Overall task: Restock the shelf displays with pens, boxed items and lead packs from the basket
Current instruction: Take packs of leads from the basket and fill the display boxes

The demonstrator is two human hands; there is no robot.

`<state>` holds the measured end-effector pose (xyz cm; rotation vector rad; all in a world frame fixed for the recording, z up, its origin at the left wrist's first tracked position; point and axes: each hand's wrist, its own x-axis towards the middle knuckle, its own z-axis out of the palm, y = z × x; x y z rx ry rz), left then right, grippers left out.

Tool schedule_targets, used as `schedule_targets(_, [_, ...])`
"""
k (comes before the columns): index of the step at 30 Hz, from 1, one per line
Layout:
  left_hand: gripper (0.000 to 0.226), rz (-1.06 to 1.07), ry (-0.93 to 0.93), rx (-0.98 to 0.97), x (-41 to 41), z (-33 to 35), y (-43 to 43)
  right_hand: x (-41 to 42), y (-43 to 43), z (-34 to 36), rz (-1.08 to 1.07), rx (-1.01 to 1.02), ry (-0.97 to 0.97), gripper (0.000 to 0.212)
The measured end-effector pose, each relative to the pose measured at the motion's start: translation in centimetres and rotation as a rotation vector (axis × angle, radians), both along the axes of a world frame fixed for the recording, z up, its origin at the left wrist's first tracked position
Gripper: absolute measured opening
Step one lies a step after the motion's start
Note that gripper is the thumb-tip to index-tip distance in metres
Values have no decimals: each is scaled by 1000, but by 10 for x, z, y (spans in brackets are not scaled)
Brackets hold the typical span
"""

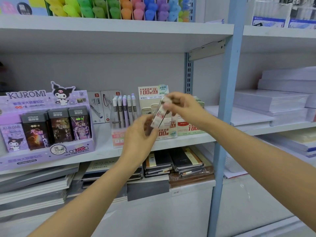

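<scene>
A slim white-and-red lead pack point(159, 116) is tilted in the air in front of the cream "100" lead display box point(166, 129) on the middle shelf. My left hand point(140, 134) pinches its lower end. My right hand point(183, 106) pinches its upper end. Both hands hide most of the display's front slots. Left of it stands a clear tray of lead tubes point(124, 110) with pastel caps. Further left sits the purple Kuromi display point(46, 127) holding dark boxed lead packs. The basket is out of view.
The grey shelf board point(102, 152) carries the displays. A blue upright post point(225, 106) stands just right of my right hand. Stacked notebooks point(174, 163) lie on the shelf below, paper reams point(277, 100) to the right, coloured markers point(119, 7) above.
</scene>
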<state>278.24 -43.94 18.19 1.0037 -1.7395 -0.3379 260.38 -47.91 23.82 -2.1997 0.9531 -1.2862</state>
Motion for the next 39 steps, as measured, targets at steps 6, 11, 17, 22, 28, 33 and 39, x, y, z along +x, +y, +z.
schedule_targets(6, [57, 411, -700, -448, 25, -9, -7, -14, -24, 18, -314, -193, -172, 12])
schedule_targets(11, [77, 480, -958, -306, 30, -26, -21, 4, -42, 6, -386, -226, -2, 20])
schedule_targets(17, [76, 488, -990, -341, 32, -23, -23, 15, -51, -1, -403, -284, 210, 23])
schedule_targets(22, [80, 502, -998, -328, 31, -24, -26, 18, -58, -1, -355, -194, 287, 25])
schedule_targets(28, [76, 497, -951, -376, 30, -24, -26, 24, -65, -7, -416, -189, 217, 12])
schedule_targets(33, [75, 424, -952, -325, 33, -25, -20, 26, -56, -22, -456, -280, 254, 22])
schedule_targets(39, [31, 273, -641, -498, 53, -63, 18, 39, 7, -69, -288, -480, 90, 14])
